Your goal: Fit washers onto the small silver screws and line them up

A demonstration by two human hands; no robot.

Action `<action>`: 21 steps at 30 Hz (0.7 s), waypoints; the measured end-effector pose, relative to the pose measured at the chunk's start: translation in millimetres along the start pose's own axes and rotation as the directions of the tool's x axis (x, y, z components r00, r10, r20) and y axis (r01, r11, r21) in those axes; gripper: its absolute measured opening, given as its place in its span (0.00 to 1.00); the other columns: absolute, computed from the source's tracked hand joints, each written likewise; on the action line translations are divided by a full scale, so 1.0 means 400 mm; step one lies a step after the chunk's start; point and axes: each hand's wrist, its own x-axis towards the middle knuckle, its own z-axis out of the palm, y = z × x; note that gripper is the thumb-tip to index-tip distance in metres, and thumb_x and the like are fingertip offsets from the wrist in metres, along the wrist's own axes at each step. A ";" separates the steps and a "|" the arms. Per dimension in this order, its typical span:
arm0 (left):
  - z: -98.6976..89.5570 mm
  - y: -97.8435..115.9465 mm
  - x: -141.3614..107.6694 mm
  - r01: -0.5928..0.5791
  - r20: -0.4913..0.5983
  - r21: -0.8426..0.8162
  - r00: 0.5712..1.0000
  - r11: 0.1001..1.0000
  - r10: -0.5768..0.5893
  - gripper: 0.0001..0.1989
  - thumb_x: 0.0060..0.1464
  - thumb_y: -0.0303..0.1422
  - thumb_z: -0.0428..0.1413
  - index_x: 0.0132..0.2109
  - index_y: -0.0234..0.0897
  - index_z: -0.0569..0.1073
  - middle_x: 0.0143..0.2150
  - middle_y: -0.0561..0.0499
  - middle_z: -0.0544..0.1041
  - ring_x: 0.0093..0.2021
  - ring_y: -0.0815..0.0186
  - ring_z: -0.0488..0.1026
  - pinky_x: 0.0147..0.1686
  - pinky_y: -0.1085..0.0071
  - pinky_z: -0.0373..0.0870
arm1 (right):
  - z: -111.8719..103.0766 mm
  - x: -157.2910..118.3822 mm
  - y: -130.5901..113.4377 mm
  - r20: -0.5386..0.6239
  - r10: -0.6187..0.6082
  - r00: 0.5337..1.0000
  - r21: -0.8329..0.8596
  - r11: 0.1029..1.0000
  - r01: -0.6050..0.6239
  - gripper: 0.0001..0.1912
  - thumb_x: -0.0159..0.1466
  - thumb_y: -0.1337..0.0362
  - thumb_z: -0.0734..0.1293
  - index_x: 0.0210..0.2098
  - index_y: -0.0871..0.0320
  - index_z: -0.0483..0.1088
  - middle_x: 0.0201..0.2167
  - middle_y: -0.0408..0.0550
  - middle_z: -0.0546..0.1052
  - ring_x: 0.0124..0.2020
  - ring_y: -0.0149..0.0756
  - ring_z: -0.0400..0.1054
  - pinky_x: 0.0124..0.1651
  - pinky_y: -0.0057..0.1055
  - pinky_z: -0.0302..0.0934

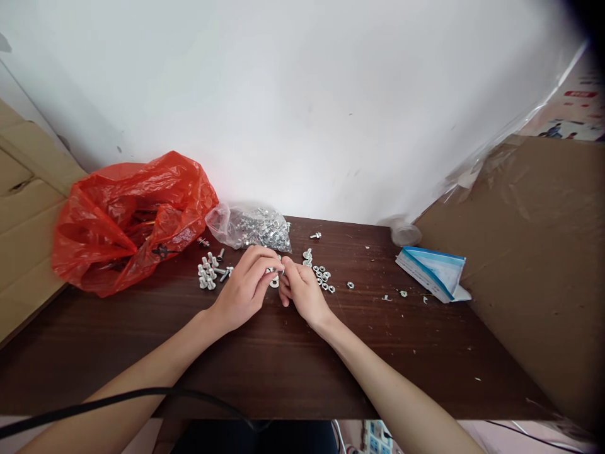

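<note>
Over the middle of the brown table, my left hand (246, 287) and my right hand (302, 287) meet at the fingertips. A small silver metal fastener (282, 272) is pinched between them, mostly covered by the fingers, so its exact kind is unclear. Flat washers (274, 282) lie just below the left fingers, partly hidden. Left of the hands stands a cluster of bolts (207, 272), with a few longer bolts (221, 273) lying beside it. Several hex nuts (323, 275) are scattered right of my right hand, and flanged pieces (307, 255) sit just behind it.
At the back left are a red plastic bag (137, 221) and a clear bag of small hardware (265, 228). One bolt (316, 235) lies near the wall. A blue-white packet (432, 272) and a clear cup (405, 233) sit right. Cardboard (529, 271) borders the table; a black cable (142, 392) crosses in front.
</note>
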 end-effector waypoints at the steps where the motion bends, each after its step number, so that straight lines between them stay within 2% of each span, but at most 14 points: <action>1: 0.001 0.000 -0.002 -0.006 -0.003 0.010 1.000 1.000 0.006 0.11 0.60 0.21 0.48 0.46 0.37 0.67 0.43 0.46 0.68 0.46 0.64 0.67 0.46 0.64 0.68 | 0.001 0.000 -0.001 -0.001 0.003 1.000 0.007 1.000 -0.003 0.27 0.65 0.45 0.56 0.18 0.56 0.51 0.12 0.34 0.52 0.11 0.23 0.53 0.17 0.24 0.49; 7: 0.001 -0.008 -0.007 0.004 0.015 0.015 1.000 1.000 -0.005 0.14 0.60 0.22 0.48 0.52 0.38 0.66 0.45 0.45 0.69 0.45 0.64 0.67 0.45 0.64 0.69 | 0.003 0.000 0.000 0.020 0.036 0.999 0.055 0.998 -0.037 0.28 0.64 0.44 0.57 0.16 0.56 0.49 0.10 0.34 0.51 0.11 0.23 0.52 0.17 0.23 0.48; 12: -0.004 -0.003 -0.002 0.004 0.015 0.043 1.000 0.999 -0.004 0.15 0.60 0.24 0.49 0.54 0.38 0.65 0.47 0.44 0.70 0.49 0.62 0.67 0.50 0.60 0.67 | -0.003 0.002 0.005 0.009 0.028 1.000 0.032 0.999 -0.028 0.28 0.64 0.43 0.57 0.16 0.55 0.50 0.10 0.34 0.51 0.11 0.24 0.52 0.17 0.24 0.48; 14: -0.008 0.000 0.001 0.019 -0.004 0.053 1.000 0.998 -0.019 0.15 0.61 0.26 0.48 0.54 0.37 0.65 0.49 0.43 0.71 0.51 0.60 0.67 0.52 0.58 0.65 | -0.007 0.002 0.006 -0.014 0.002 1.000 -0.032 1.000 -0.002 0.28 0.64 0.43 0.56 0.16 0.55 0.50 0.10 0.34 0.52 0.11 0.25 0.53 0.18 0.25 0.49; 17: -0.015 -0.001 0.005 0.091 -0.032 0.055 0.995 0.994 -0.090 0.14 0.64 0.28 0.43 0.52 0.37 0.68 0.46 0.44 0.74 0.49 0.60 0.68 0.51 0.58 0.64 | -0.012 -0.002 0.003 -0.045 -0.061 0.997 -0.203 0.978 0.051 0.29 0.66 0.44 0.53 0.16 0.55 0.52 0.10 0.37 0.57 0.13 0.27 0.55 0.21 0.26 0.52; 21: -0.021 -0.010 0.006 0.206 -0.022 0.055 0.978 0.977 -0.205 0.18 0.66 0.33 0.40 0.41 0.35 0.74 0.40 0.46 0.76 0.43 0.61 0.68 0.48 0.60 0.63 | -0.012 -0.012 -0.010 -0.024 -0.180 0.983 -0.473 0.868 0.147 0.28 0.68 0.48 0.51 0.16 0.56 0.54 0.11 0.40 0.61 0.16 0.28 0.56 0.24 0.27 0.51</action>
